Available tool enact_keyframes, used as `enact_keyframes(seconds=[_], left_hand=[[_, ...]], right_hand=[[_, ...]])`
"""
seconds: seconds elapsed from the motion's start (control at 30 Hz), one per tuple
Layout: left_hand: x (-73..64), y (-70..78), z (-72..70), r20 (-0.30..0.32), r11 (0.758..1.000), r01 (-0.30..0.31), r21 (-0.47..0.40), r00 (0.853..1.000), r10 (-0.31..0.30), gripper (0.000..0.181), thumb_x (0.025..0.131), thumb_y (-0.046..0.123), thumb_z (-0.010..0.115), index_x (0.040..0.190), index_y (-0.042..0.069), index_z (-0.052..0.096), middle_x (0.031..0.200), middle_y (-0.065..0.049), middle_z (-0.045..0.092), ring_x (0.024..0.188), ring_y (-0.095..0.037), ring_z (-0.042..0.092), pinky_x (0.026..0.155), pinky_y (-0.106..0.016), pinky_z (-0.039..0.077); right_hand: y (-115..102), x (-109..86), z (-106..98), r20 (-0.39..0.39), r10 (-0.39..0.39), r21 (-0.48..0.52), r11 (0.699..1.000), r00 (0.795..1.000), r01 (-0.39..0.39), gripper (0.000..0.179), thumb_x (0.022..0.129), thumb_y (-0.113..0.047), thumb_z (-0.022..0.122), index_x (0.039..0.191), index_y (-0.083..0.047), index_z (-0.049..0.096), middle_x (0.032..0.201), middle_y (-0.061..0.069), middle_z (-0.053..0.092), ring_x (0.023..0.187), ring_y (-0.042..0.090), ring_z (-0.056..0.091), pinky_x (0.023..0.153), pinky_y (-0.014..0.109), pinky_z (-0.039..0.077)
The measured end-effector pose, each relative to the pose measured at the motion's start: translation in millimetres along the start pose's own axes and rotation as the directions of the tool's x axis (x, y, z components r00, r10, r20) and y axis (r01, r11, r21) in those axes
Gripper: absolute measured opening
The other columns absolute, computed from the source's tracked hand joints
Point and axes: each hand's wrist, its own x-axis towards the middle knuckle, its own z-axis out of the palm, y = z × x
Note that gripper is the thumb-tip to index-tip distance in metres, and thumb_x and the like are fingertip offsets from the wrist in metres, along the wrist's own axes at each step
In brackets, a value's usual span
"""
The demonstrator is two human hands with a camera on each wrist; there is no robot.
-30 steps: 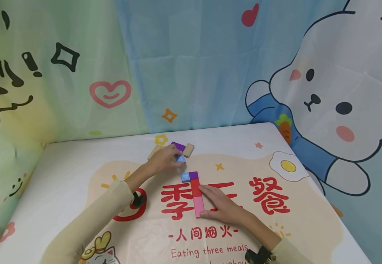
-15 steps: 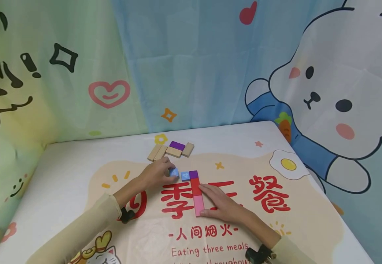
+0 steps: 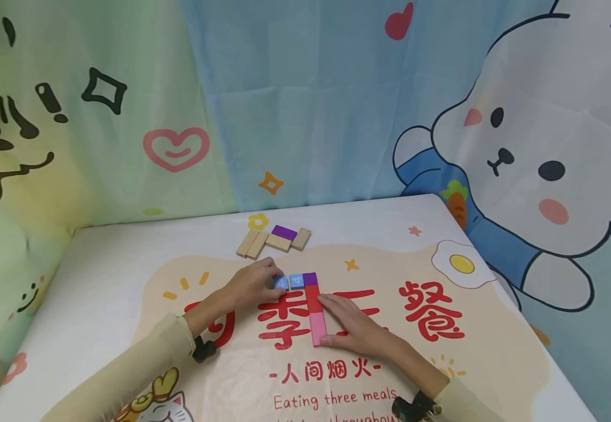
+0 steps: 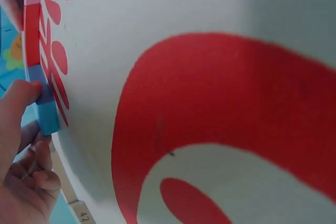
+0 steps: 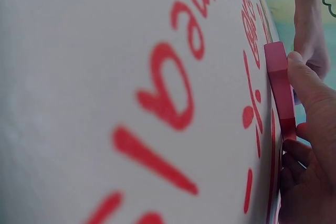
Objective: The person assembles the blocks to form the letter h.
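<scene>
In the head view my left hand (image 3: 252,284) pinches a small light-blue block (image 3: 281,283) between thumb and fingers, low over the tablecloth. Close to its right lies a second light-blue block (image 3: 296,281), which sits against a small purple block (image 3: 310,279). That purple block tops a straight column, with a red block (image 3: 313,298) below it and a pink block (image 3: 318,329) nearest me. Along the column's right side rests my right hand (image 3: 355,328), index fingertip at the red block and thumb at the pink end. The right wrist view shows the thumb beside the pink block (image 5: 282,90).
Behind my left hand lie several tan blocks (image 3: 257,245), with a purple block (image 3: 284,232) against one of them. The printed tablecloth (image 3: 368,228) reaches back to a patterned curtain (image 3: 305,117). Black wrist cameras (image 3: 415,408) sit on both sleeves.
My left hand has brought the light-blue block from the back group toward me, then slightly right beside the other light-blue block. The right hand has stayed at the column.
</scene>
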Motion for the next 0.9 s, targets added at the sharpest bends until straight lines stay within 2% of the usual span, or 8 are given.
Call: enact_keyframes(seconds=[0.9], left_hand=[[3.8, -0.6, 7.9, -0.018, 0.999, 0.005, -0.031, 1.000, -0.005, 0.043, 0.083, 0.039, 0.075, 0.118, 0.015, 0.068, 0.104, 0.004, 0.058, 0.084, -0.004, 0.050, 0.065, -0.014, 0.046]], right_hand=[[-0.1, 0.1, 1.8, 0.003, 0.014, 0.003, 1.000, 1.000, -0.014, 0.087, 0.083, -0.056, 0.067, 0.153, -0.023, 0.028, 0.158, 0.003, 0.030, 0.144, 0.027, 0.031, 0.104, 0.054, 0.044]])
